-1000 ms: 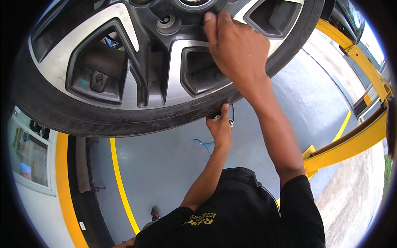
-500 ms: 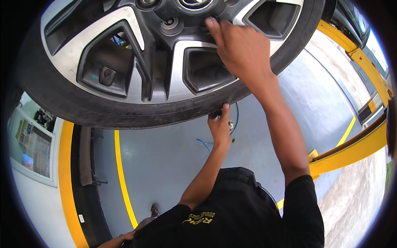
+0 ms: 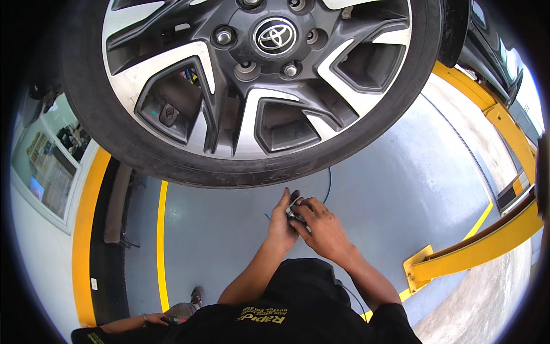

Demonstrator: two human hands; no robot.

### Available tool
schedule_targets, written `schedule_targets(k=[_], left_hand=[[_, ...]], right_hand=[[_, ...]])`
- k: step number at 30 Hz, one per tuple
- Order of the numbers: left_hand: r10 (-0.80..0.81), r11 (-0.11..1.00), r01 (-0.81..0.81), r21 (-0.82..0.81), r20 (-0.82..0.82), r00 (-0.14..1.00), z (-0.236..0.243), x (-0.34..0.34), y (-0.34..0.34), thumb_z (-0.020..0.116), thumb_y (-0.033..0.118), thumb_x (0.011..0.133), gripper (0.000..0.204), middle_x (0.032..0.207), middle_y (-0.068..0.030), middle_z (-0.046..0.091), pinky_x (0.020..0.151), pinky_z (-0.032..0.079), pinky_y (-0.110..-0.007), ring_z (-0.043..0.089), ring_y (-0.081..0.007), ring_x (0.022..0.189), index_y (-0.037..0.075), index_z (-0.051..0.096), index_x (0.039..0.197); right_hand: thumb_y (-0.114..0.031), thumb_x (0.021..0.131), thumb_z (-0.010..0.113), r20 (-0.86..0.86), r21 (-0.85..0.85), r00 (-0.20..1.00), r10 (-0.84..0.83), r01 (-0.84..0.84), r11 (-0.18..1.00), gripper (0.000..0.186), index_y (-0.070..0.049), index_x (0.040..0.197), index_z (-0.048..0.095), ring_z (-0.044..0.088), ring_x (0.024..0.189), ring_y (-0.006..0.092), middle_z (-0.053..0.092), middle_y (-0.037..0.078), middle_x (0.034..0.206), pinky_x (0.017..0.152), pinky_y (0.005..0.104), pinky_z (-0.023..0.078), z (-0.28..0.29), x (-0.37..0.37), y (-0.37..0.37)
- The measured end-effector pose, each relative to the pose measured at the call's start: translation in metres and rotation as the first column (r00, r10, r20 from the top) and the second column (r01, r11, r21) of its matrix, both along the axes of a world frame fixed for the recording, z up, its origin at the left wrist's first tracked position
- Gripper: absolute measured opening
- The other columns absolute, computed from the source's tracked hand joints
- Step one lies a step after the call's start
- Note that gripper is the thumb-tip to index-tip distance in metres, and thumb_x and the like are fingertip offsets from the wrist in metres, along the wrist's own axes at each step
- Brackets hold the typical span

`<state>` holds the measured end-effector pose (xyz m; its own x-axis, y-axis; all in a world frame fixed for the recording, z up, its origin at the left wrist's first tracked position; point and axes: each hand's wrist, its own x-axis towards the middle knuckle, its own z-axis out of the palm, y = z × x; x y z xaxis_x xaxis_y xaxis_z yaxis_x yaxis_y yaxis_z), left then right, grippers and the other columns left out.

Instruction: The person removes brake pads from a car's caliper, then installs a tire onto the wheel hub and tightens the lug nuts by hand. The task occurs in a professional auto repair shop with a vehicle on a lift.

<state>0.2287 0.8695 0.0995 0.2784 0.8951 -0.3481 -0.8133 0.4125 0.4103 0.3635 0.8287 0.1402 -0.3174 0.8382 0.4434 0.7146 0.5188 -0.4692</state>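
Note:
My left hand [image 3: 280, 225] is cupped below the tyre, its fingers curled round several small silver lug nuts [image 3: 291, 214]. Reaching in from the right, my right hand [image 3: 324, 227] pinches at these nuts with thumb and fingers; the exact grip is partly hidden. Above both hands hangs a raised wheel [image 3: 256, 123] with dark and silver spokes inside a black tyre [image 3: 240, 179]. Lug nuts sit in some of its bolt holes, such as the lower right nut [image 3: 291, 70] and the left nut [image 3: 223, 38]. The lower left bolt hole [image 3: 247, 70] shows no bright nut.
A yellow lift arm [image 3: 475, 241] extends in from the right, with its post behind. A blue-green hose [image 3: 329, 189] trails on the grey floor [image 3: 217, 229]. At lower left are another person's forearm [image 3: 127, 324] and shoe [image 3: 197, 294]. A white-framed window [image 3: 54, 166] stands left.
My right hand has left the wheel's lower right bolt hole, where a lug nut now shows, and come down to my left hand. The wheel sits higher in view.

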Motion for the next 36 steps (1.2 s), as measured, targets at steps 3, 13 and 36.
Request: schedule_targets(k=[3,13,36], left_hand=[[-0.027,0.978,0.008,0.21,0.089,0.996,0.014,-0.006,-0.016,0.062,0.051,0.11,0.044,0.108,-0.0013,0.065,0.087,0.057,-0.033,0.066,-0.0182,0.102,0.01,0.06,0.127],[0.151,0.85,0.1,0.516,-0.422,0.894,0.116,-0.004,-0.064,0.068,0.042,0.109,0.033,0.107,0.0035,0.066,0.075,0.052,-0.03,0.06,-0.0078,0.094,0.014,0.065,0.127],[0.347,0.905,-0.298,0.302,-0.121,0.93,0.077,-0.121,0.0,0.065,0.024,0.109,0.021,0.087,0.0017,0.06,0.052,0.031,-0.022,0.051,-0.0056,0.069,0.003,0.069,0.112]], right_hand=[[-0.014,0.093,0.079,-0.122,-0.056,0.993,0.005,-0.012,0.998,0.041,-0.004,0.131,0.066,0.072,0.102,0.0391,0.066,0.018,0.12,0.089,0.0486,0.06,0.025,0.008,-0.02],[0.002,0.091,0.082,-0.7,0.037,0.691,0.178,-0.214,0.976,0.04,-0.002,0.129,0.071,0.072,0.108,0.02,0.073,0.011,0.121,0.095,0.035,0.061,0.096,0.026,-0.008],[-0.017,0.09,0.087,-0.371,0.755,0.908,-0.195,0.417,0.507,0.027,0.001,0.107,0.078,0.076,0.08,0.0341,0.077,0.02,0.1,0.074,0.0408,0.058,0.282,-0.032,0.144]])
